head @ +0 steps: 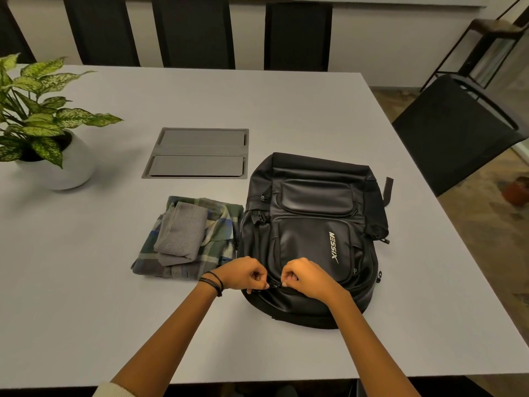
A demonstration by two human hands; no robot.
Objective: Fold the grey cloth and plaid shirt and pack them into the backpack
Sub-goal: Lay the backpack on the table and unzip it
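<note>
1. Head view: backpack lies flat on the table, its inside out of sight.
2. At its near edge the left hand and right hand meet, curled fingers pinching the zipper pulls, which they mostly cover.
3. Folded, the grey cloth sits atop the plaid shirt, just left of the backpack.

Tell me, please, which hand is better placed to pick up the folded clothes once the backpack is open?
Probably left. The left hand pinches the zipper at the near end of the backpack, next to the plaid shirt with the grey cloth on top; the right hand is farther off.
</note>
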